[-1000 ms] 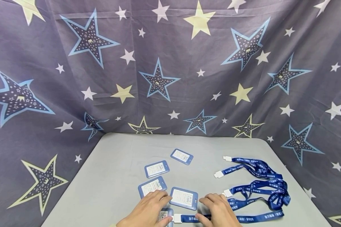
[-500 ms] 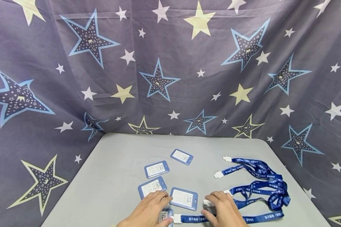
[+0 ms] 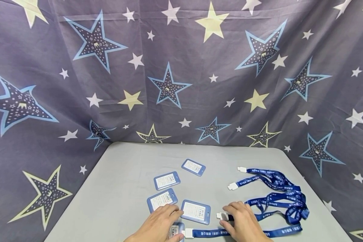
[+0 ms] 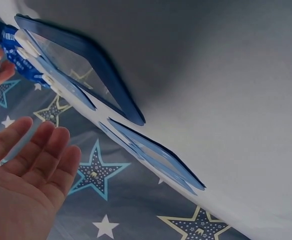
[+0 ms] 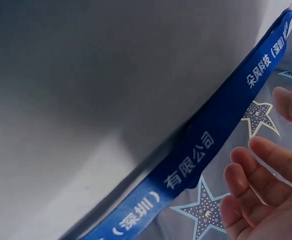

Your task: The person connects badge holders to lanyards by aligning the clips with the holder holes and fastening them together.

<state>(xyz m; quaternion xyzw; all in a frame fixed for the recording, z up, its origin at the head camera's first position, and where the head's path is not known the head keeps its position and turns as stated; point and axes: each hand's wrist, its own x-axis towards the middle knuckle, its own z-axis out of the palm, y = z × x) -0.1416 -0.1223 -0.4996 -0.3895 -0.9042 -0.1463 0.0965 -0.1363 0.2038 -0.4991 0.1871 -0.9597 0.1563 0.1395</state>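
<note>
My left hand (image 3: pixel 158 223) is spread over the near-left of the table, fingers loosely extended and gripping nothing in the left wrist view. Partly hidden under its thumb is a blue card holder (image 3: pixel 174 230); a white lanyard clip (image 3: pixel 188 233) meets its edge. Another card holder (image 3: pixel 195 211) lies just beyond the fingertips. My right hand (image 3: pixel 243 218) is above the blue lanyards, its thumb and fingers apart in the right wrist view. A second white clip (image 3: pixel 222 216) pokes out left of its fingertips. One blue printed strap (image 5: pixel 201 135) runs beneath this hand.
Three more card holders (image 3: pixel 167 180) lie at left and farther back on the grey table (image 3: pixel 133 158). Several looped blue lanyards (image 3: pixel 293 205) are heaped at right, two with white clips (image 3: pixel 233 186) pointing left. A star-patterned curtain (image 3: pixel 193 111) surrounds the table.
My right hand has shifted right, uncovering the white clip and more of the near strap, and now covers another clip. My left hand has stayed almost still.
</note>
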